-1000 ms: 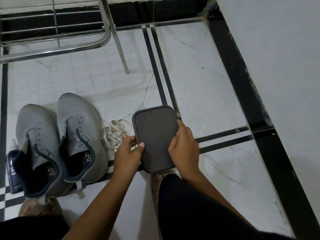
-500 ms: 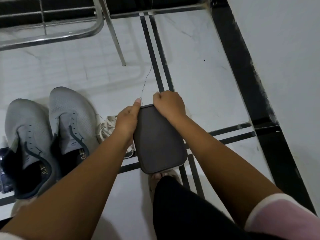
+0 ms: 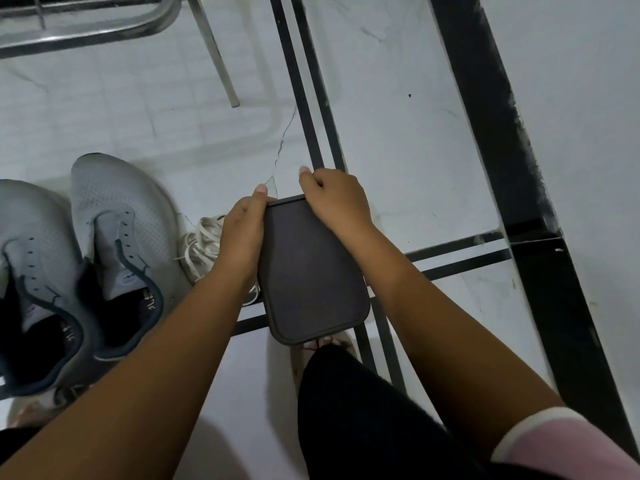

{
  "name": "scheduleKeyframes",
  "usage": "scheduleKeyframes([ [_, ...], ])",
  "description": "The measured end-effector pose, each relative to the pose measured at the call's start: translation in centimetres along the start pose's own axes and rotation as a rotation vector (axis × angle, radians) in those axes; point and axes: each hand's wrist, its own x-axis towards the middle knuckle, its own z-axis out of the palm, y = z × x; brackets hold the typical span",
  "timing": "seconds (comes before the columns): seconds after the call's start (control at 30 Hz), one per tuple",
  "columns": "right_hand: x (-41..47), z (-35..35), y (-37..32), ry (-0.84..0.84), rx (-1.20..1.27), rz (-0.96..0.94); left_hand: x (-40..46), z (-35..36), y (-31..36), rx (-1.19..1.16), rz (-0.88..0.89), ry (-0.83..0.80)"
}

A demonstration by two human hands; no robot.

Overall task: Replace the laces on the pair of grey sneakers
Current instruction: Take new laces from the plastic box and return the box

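Two grey sneakers without laces stand side by side on the floor at the left, one point(image 3: 31, 271) at the frame edge and one point(image 3: 121, 244) beside it. A bundle of white laces point(image 3: 202, 245) lies on the floor right of them, partly behind my left hand. Both hands hold a dark grey rectangular pouch point(image 3: 310, 271) above the floor in the middle. My left hand point(image 3: 242, 230) grips its far left corner. My right hand point(image 3: 336, 202) grips its far right corner with curled fingers.
The floor is white marble tile with black stripes point(image 3: 304, 98). A metal rack point(image 3: 86, 29) with a thin leg point(image 3: 216, 57) stands at the back left. A white wall with a black skirting point(image 3: 502, 133) runs along the right. My black-clad knee point(image 3: 363, 410) is below the pouch.
Both hands slid from the pouch's near sides up to its far end, then stayed there. My view dipped, so the sneakers and rack sit further left and higher.
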Motion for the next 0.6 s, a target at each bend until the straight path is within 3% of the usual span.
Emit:
scheduleKeyframes([
  [0.17,-1.5,0.0,0.7,0.064,0.058,-0.074,-1.2,-0.1,-1.1,0.084,0.133,0.077],
  [0.23,-1.9,0.2,0.8,0.072,0.069,-0.066,-1.4,-0.2,-1.5,0.034,0.082,0.057],
  [0.4,-1.1,-0.5,0.6,-0.098,0.221,0.140,-0.8,-0.1,-1.4,-0.185,-0.048,-0.001],
  [0.6,-0.7,-0.5,0.4,-0.077,0.209,0.126,-1.0,0.1,-1.1,-0.251,-0.063,-0.015],
])
